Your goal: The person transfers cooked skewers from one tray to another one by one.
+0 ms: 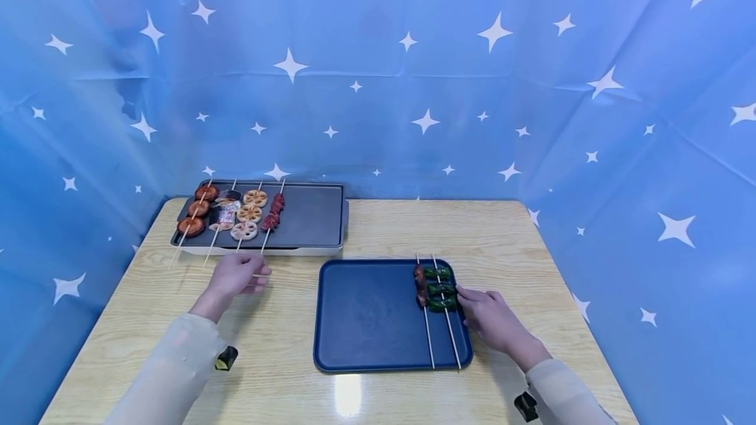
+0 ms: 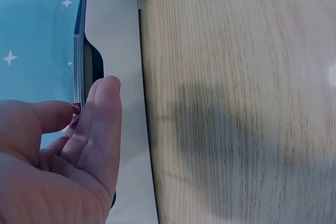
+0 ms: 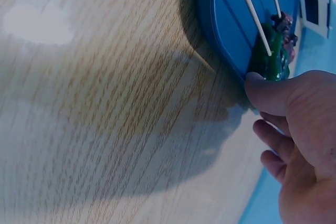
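My left hand [image 1: 236, 275] is at the griddle's front edge, by the lower stick end of the red meat skewer [image 1: 273, 210]. In the left wrist view my thumb comes close to the fingers, with a bit of red meat [image 2: 74, 121] showing there; whether they pinch the stick is hidden. My right hand [image 1: 493, 320] is at the right rim of the blue tray [image 1: 378, 320], thumb tip against the rim, beside the green pepper skewer [image 1: 440, 289]. Its other fingers lie loosely bent outside the tray. A brown meat skewer [image 1: 420, 286] lies left of the peppers.
On the dark griddle [image 1: 313, 215], left of the red meat, lie a lotus root skewer [image 1: 249, 214], a fish-like skewer [image 1: 223, 215] and a mushroom skewer [image 1: 197, 208]. Both stand on the wooden table [image 1: 277, 359]. A blue starred curtain [image 1: 378, 84] surrounds the table.
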`<action>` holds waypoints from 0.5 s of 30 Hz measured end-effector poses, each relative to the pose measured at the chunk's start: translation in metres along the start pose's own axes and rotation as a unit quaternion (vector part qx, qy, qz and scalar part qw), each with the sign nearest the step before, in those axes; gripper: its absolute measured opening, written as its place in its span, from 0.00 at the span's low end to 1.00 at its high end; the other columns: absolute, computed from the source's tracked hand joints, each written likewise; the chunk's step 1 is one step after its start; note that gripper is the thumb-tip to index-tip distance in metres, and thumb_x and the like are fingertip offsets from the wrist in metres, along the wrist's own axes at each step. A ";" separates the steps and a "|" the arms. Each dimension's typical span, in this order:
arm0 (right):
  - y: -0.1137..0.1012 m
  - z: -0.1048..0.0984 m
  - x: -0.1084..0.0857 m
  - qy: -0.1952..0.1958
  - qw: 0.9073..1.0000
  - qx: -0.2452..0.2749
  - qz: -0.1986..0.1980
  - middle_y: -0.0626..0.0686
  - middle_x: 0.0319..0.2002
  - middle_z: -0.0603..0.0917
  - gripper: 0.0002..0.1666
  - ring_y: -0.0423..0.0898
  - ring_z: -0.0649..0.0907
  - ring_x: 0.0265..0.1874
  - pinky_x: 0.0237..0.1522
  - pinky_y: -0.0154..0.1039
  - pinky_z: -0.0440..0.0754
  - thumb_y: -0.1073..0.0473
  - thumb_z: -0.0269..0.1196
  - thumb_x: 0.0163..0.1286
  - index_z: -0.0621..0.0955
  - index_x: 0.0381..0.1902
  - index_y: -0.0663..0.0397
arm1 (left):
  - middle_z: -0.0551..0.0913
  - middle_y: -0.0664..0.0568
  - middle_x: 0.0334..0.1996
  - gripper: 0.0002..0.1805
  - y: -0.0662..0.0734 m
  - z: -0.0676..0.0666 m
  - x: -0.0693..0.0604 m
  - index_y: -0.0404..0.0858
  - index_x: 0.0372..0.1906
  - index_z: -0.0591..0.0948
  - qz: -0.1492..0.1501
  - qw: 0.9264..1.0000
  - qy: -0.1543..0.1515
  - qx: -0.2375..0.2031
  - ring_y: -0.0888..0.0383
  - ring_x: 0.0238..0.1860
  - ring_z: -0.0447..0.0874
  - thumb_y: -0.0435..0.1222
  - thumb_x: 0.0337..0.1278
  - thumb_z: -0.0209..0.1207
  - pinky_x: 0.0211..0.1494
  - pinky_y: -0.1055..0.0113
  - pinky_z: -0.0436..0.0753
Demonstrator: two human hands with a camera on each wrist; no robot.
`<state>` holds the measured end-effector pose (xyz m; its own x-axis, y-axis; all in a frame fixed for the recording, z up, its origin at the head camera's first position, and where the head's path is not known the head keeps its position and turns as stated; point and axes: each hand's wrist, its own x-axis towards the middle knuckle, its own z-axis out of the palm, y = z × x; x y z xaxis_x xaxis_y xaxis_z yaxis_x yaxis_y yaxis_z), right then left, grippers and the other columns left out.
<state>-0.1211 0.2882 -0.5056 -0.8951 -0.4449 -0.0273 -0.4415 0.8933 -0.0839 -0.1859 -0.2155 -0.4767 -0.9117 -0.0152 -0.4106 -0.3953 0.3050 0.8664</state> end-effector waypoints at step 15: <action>-0.001 0.001 0.000 0.003 1.000 0.003 0.003 0.60 0.65 0.76 0.29 0.55 0.78 0.62 0.57 0.58 0.75 0.61 0.70 0.60 0.79 0.58 0.64 | 0.87 0.43 0.44 0.24 -0.004 0.001 0.010 0.24 0.63 0.70 -0.014 0.998 -0.034 -0.047 0.60 0.38 0.88 0.39 0.76 0.40 0.44 0.65 0.88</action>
<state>-0.1206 0.2874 -0.5061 -0.8977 -0.4401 -0.0226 -0.4366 0.8951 -0.0907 -0.1930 -0.2164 -0.4846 -0.8913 0.0426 -0.4514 -0.4331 0.2151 0.8753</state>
